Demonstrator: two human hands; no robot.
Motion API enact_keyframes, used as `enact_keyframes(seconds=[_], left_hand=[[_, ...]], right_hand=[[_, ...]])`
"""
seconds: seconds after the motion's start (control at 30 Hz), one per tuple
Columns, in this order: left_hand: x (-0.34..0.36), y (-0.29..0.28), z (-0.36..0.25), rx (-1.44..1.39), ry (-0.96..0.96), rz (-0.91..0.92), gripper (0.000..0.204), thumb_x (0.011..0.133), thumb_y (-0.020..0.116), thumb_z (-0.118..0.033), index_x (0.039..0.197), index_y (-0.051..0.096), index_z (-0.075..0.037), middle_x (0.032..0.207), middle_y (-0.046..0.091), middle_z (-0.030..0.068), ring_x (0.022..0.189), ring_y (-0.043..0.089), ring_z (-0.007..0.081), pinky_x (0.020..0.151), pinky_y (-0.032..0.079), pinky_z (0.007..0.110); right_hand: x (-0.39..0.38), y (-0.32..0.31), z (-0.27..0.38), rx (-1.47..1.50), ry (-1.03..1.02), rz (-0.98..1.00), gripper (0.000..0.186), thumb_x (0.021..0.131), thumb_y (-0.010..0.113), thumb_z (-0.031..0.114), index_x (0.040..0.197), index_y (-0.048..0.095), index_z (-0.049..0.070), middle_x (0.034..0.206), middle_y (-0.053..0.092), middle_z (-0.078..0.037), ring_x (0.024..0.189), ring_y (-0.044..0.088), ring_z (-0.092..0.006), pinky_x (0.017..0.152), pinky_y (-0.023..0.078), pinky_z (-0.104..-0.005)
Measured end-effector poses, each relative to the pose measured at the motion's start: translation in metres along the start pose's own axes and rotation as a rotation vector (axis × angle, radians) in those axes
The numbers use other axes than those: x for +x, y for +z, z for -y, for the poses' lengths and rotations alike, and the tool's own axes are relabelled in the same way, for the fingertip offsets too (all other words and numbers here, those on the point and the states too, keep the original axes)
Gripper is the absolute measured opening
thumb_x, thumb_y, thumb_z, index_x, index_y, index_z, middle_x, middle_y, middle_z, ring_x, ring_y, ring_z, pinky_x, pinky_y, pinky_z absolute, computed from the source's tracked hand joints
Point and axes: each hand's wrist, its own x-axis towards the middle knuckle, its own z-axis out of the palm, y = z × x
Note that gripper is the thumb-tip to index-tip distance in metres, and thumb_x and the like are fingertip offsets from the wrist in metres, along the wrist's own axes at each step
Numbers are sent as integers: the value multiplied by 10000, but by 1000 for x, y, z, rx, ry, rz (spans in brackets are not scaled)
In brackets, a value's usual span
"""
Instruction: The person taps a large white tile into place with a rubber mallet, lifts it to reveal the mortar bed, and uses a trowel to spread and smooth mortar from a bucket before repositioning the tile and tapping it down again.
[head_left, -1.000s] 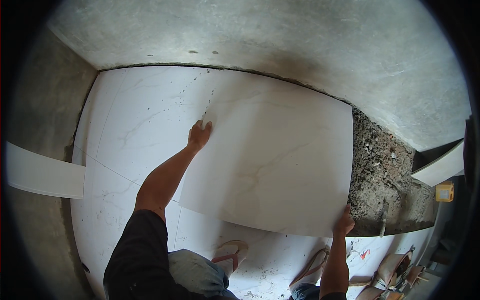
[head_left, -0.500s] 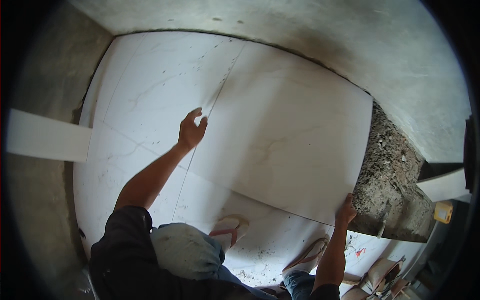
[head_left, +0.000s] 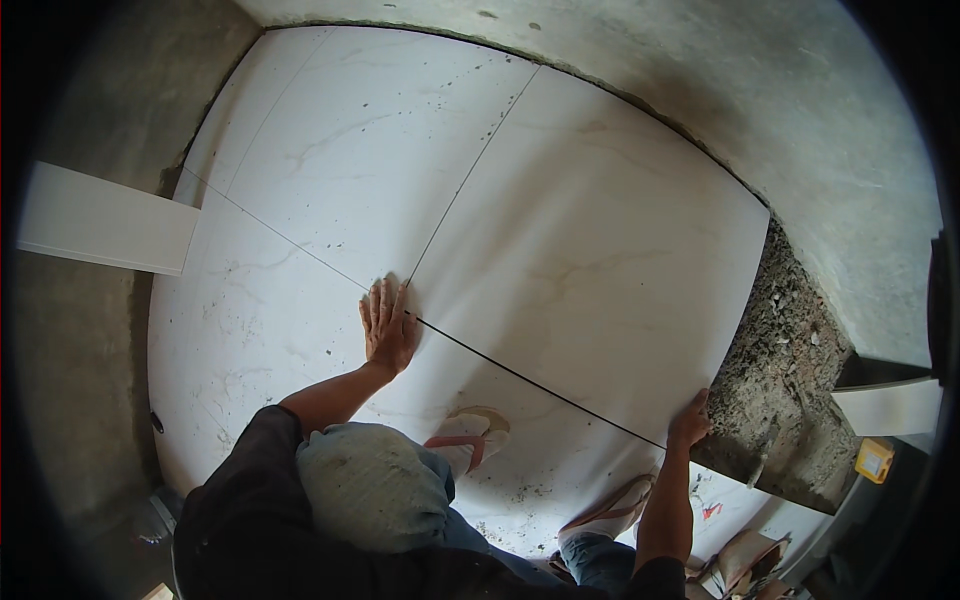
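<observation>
A large white floor tile (head_left: pixel 600 260) with faint veining lies to the right of another white tile (head_left: pixel 380 130). My left hand (head_left: pixel 390 330) lies flat, palm down and fingers stretched, where the joints between the tiles meet. At the tile's near right corner, my right hand (head_left: pixel 690 420) has its fingers curled at the edge; its fingertips are partly hidden. A dark gap runs along the tile's near edge, between it and the white tile (head_left: pixel 480 385) under my feet. Rough grey mortar (head_left: pixel 780 340) shows beyond the right edge.
Bare cement walls (head_left: pixel 800 130) bound the floor at the back and left. A white board (head_left: pixel 110 220) juts in from the left, and another pale strip (head_left: pixel 885 405) from the right. A yellow box-shaped object (head_left: pixel 874 460) and torn brown bags (head_left: pixel 745 560) sit at lower right.
My left hand has come down from above the tile joint, nearer to me, and now lies flat. My right hand stays at the tile's corner. The view has shifted, and the near-edge gap shows more clearly.
</observation>
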Motion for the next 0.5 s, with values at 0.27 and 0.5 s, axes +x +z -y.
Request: enact_keyframes(seconds=[0.27, 0.5], left_hand=[[0, 5, 3, 22, 28, -13, 594, 970, 404, -314, 1502, 235, -113, 1573, 118, 172, 1462, 49, 351, 1170, 0, 526], [-13, 6, 10, 45, 58, 56, 656, 949, 395, -318, 1478, 200, 18, 1568, 118, 189, 1467, 16, 337, 1175, -23, 503]], right_hand=[[6, 7, 2, -269, -19, -5, 809, 918, 324, 669, 1007, 687, -48, 951, 681, -259, 938, 653, -415, 835, 499, -500], [19, -22, 37, -816, -274, 227, 674, 983, 318, 514, 934, 678, -53, 961, 657, -294, 952, 616, -481, 839, 479, -548]])
